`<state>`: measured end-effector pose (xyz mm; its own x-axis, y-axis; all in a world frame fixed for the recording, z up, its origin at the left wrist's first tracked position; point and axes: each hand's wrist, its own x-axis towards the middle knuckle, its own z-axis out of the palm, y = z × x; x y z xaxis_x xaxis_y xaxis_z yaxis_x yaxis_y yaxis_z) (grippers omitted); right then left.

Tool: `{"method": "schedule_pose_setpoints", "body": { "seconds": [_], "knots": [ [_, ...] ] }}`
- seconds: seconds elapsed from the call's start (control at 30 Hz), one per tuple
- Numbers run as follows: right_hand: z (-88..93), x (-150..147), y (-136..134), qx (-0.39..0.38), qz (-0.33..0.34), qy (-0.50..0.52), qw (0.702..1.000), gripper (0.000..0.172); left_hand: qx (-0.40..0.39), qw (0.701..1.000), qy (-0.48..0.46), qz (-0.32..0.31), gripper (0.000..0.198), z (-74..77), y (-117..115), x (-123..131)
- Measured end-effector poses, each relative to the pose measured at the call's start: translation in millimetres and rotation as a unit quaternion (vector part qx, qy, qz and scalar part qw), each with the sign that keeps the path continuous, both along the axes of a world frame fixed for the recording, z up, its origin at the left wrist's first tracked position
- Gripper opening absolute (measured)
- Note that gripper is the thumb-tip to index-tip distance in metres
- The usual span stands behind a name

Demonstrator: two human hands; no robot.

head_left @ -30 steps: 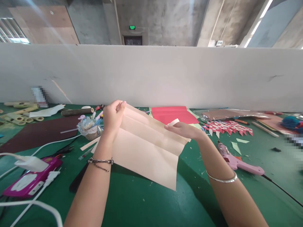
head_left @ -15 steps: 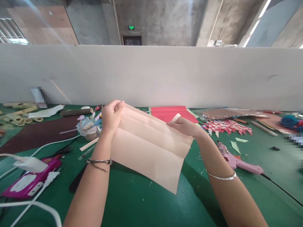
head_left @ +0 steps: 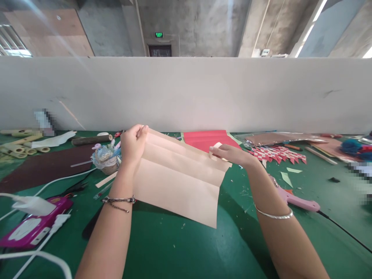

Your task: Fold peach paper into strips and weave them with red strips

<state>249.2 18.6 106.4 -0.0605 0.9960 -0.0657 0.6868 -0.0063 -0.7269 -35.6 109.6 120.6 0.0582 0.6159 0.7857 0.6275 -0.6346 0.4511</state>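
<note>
In front of the red paper (head_left: 200, 138), holding pale peach paper (head_left: 174, 182) creased in parallel bands; clasping one corner in the left grip (head_left: 133, 146), pinching a curled flap (head_left: 216, 145) in the right grip (head_left: 231, 153).

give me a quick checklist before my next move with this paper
1. Left hand gripping the paper sheet at its upper left corner: ok.
2. Right hand pinching the curled strip at the sheet's upper edge: ok.
3. Strip fully separate from the sheet: cannot tell, fingers hide the join.
4. Sheet lying flat: not ok, it is held tilted, creases running across it.
5. Pink glue gun apart from the sheet: ok, off to the right.
6. Glue gun cool: cannot tell.
</note>
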Motion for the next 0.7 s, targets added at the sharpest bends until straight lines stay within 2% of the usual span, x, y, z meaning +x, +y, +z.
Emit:
{"method": "schedule_pose_setpoints", "body": {
  "seconds": [0.1, 0.23, 0.4, 0.7],
  "knots": [
    [-0.6, -6, 0, -0.029, 0.020, -0.038, 0.999, 0.051, 0.002, 1.000, -0.001, -0.002, 0.036, -0.2, 0, 1],
    [-3.7, -7, 2, 0.003, 0.064, -0.024, 0.998, 0.049, 0.004, 1.000, -0.001, 0.001, 0.036, -0.4, 1, 0],
    [-5.8, -3, 2, 0.012, 0.010, -0.020, 1.000, 0.044, 0.003, 1.000, -0.007, 0.008, 0.035, -0.7, 1, -1],
    [-4.1, 15, 1, 0.010, -0.007, 0.012, 1.000, 0.041, -0.002, 1.000, -0.020, 0.020, 0.035, 1.1, 3, -7]
  ]
}}
